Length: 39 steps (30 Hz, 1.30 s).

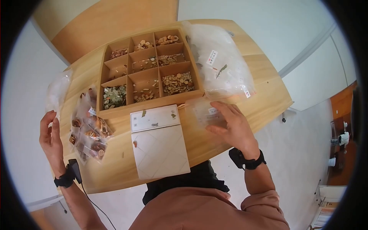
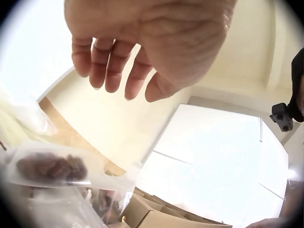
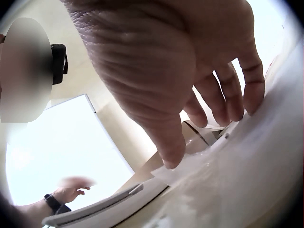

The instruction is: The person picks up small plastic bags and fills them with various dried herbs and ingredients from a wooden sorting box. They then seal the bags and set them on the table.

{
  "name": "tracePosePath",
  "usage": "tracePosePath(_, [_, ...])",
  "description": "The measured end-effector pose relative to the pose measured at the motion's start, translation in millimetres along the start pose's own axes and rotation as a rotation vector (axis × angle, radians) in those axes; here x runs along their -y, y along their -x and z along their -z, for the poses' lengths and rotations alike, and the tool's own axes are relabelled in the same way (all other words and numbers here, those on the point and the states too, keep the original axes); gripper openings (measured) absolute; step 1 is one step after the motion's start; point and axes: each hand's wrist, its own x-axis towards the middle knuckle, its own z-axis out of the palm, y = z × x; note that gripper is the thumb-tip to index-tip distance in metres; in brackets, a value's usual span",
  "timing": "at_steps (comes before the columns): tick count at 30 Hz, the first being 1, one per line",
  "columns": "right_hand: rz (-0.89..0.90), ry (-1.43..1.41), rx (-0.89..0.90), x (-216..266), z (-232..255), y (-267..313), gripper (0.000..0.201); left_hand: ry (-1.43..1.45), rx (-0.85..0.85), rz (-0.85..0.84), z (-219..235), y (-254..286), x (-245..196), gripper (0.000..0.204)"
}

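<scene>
My right hand is over a small stack of clear plastic bags with white labels, right of the scale-like white device. In the right wrist view its fingers extend down, tips right at the plastic, with thumb apart. My left hand hovers at the left table edge, fingers loosely bent and nothing in them, as the left wrist view also shows. Beside it lie filled clear sachets of dried brown and orange pieces. A cardboard box with several compartments of dried pieces and green leaves stands behind.
A white flat device lies at the front table edge, with leaf scraps on its upper panel. A big clear bag of empty sachets covers the back right. Another clear plastic bag lies at the left edge of the wooden table.
</scene>
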Motion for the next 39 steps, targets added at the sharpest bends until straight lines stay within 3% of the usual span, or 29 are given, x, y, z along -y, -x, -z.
tracePosePath(3, [0.109, 0.132, -0.038, -13.6, -7.2, -3.9, 0.055, 0.045, -0.005, 0.009, -1.7, 11.6, -9.7, 0.023])
tracePosePath(7, [0.069, 0.117, 0.0, -13.2, -1.0, -10.3, 0.044, 0.101, -0.016, -0.09, -11.5, 23.4, -18.1, 0.019])
tracePosePath(11, [0.031, 0.051, 0.001, -18.1, -3.8, -14.5, 0.03, 0.219, 0.028, -0.003, -21.1, 38.0, -33.9, 0.013])
tracePosePath(21, [-0.105, -0.041, -0.234, -9.9, 0.8, -12.7, 0.009, 0.311, 0.09, -0.215, -46.3, 55.8, -82.1, 0.01])
tracePosePath(27, [-0.003, -0.132, -0.292, 18.6, 17.5, -23.6, 0.006, 0.351, 0.178, -0.312, -75.1, 57.1, -122.9, 0.017])
tracePosePath(30, [-0.097, -0.186, -0.16, 21.6, 20.9, -27.0, 0.006, 0.413, 0.252, -0.322, -89.8, 61.2, -136.9, 0.018])
tracePosePath(33, [-0.312, -0.499, -0.045, 29.2, 30.1, -29.2, 0.007, 0.46, 0.313, -0.294, -96.8, 64.0, -145.5, 0.018])
tracePosePath(36, [-0.249, -0.66, -0.013, 31.8, 36.0, -30.2, 0.008, 0.509, 0.337, -0.31, -105.7, 64.4, -148.0, 0.021])
tracePosePath(39, [-0.089, -0.566, 0.016, 51.2, 39.5, -28.5, 0.006, 0.499, 0.45, -0.324, -102.0, 59.4, -156.8, 0.031])
